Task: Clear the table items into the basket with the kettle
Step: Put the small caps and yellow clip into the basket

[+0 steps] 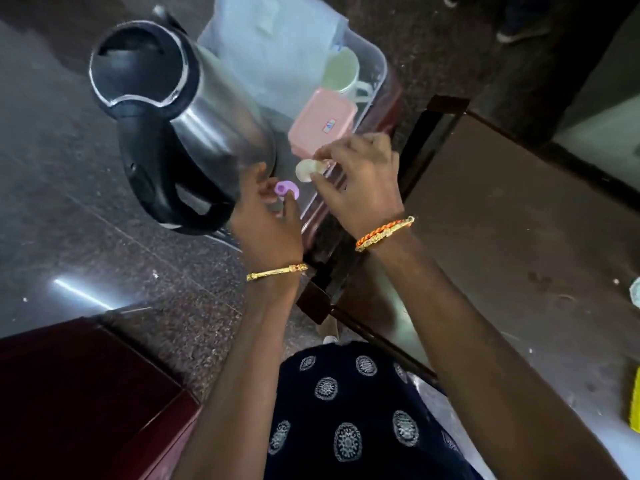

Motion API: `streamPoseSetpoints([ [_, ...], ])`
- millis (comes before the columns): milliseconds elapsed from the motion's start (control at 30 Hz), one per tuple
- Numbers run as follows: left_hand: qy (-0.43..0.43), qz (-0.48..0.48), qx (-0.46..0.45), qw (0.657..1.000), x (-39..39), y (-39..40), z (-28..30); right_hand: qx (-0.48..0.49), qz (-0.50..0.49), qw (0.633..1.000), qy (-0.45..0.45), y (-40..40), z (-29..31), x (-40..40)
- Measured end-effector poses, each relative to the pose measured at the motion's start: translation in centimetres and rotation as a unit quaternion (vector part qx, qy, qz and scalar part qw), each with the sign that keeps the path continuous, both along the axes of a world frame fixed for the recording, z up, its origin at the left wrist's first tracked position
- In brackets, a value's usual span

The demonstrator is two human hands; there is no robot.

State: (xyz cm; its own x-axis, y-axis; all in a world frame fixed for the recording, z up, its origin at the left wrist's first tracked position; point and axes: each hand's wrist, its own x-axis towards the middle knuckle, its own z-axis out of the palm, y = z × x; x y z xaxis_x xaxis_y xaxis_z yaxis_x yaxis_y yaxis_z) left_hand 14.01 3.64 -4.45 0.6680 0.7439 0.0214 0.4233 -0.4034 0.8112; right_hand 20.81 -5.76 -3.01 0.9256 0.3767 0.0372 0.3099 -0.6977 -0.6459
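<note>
A steel kettle [194,129] with a black lid and handle stands in the near left end of a clear plastic basket [375,60]. Farther back in the basket lie a pink lidded box [323,123], a pale green mug [341,72] and white folded material [284,39]. Over the basket's near end, beside the kettle, my left hand [268,216] pinches a small purple ring-shaped piece [286,189]. Just to its right, my right hand [360,181] holds a small white round piece [306,170] between thumb and fingers.
The basket rests on a dark red stand [391,98] left of the brown table [519,244]. At the table's right edge sit a yellow object [635,400] and a pale object [635,291]. A dark red cabinet [79,393] stands at the lower left on the speckled floor.
</note>
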Motion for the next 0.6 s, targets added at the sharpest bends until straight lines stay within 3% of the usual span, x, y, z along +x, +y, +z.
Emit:
streamPoseSetpoints([
  [200, 0.093, -0.015, -0.019, 0.995, 0.6, 0.9, -2.0, -0.183, 0.060, 0.981, 0.000, 2.4, -1.0, 1.2],
  [600, 0.094, -0.042, -0.095, 0.990, 1.5, 1.2, -3.8, -0.287, 0.059, 0.956, -0.005, 5.4, -3.0, 2.7],
])
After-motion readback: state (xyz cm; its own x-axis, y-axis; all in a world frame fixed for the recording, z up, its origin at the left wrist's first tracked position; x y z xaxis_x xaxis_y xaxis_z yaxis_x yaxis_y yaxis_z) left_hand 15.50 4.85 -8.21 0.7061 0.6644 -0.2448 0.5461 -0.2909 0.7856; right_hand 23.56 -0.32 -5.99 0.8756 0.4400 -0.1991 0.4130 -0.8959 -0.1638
